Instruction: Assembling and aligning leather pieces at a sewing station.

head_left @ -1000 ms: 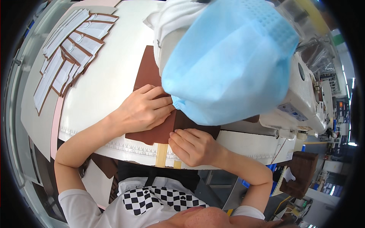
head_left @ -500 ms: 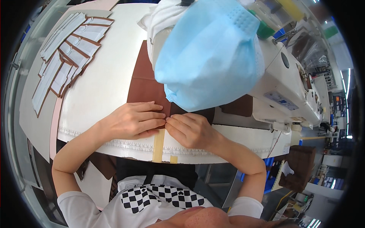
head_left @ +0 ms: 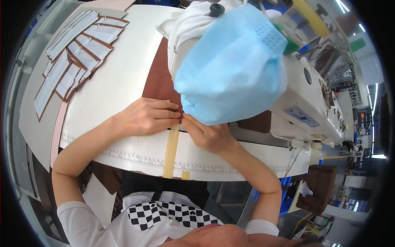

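Observation:
A flat, reddish-brown sheet of leather-like material (head_left: 161,82) lies on the white sewing table (head_left: 111,78). At its near edge, my left hand (head_left: 150,117) rests with fingers together and bent, the tips pressing on the sheet. Close against those fingertips, the thumb and finger of my right hand (head_left: 212,136) pinch the same edge. A light blue face mask (head_left: 230,70) looms in front and hides some right fingers and much of the sheet. Yellow tape (head_left: 170,152) runs from the hands to the table's front edge.
The white sewing machine (head_left: 302,90) stands at the right, with a dark brown piece (head_left: 256,122) beside it. White cloth (head_left: 185,33) is bunched behind the mask. Several brown-edged white pieces (head_left: 88,47) lie at the far left. A printed ruler (head_left: 214,166) follows the front edge.
Both hands have moved slightly away from me, along with the sheet's near edge. My right hand has slid further under the mask in view, and the dark part beside its fingers is now hidden.

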A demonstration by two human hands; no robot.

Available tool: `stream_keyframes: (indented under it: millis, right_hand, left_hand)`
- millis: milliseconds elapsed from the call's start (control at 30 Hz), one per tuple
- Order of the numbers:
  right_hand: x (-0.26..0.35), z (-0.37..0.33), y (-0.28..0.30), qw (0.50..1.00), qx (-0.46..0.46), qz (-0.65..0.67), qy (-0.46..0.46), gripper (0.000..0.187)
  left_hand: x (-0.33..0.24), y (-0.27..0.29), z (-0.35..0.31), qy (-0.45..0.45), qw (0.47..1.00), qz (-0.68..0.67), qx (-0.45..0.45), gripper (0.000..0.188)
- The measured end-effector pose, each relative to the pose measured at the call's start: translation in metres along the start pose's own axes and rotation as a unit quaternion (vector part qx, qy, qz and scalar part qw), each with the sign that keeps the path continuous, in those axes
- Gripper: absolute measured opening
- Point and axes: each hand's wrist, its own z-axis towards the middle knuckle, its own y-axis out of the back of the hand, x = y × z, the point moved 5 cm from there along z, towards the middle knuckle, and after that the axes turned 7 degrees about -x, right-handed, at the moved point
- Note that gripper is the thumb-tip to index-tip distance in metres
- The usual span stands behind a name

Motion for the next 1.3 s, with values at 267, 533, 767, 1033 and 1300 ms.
stream_keyframes:
  millis: [267, 533, 767, 1033, 1300]
  right_hand:
    - [-0.015, 0.005, 0.001, 0.999, -0.005, 0.017, -0.041, 0.014]
    - [-0.032, -0.008, -0.002, 0.976, 0.102, 0.056, -0.183, 0.031]
    - [-0.027, 0.003, -0.002, 0.988, 0.061, 0.026, -0.136, 0.03]
    - [-0.097, -0.042, 0.077, 0.88, 0.124, -0.199, -0.413, 0.018]
    - [-0.128, -0.067, 0.091, 0.829, 0.221, -0.122, -0.499, 0.02]
  left_hand:
    - [0.023, -0.004, 0.011, -0.012, 0.999, 0.034, -0.007, 0.019]
    - [0.045, -0.006, 0.012, -0.008, 0.999, 0.021, -0.038, 0.008]
    - [0.05, -0.004, 0.012, 0.051, 0.997, -0.025, -0.058, 0.013]
    - [0.048, -0.009, 0.008, 0.067, 0.998, 0.019, 0.01, 0.014]
    - [0.093, -0.002, 0.001, 0.199, 0.966, 0.106, -0.129, 0.03]
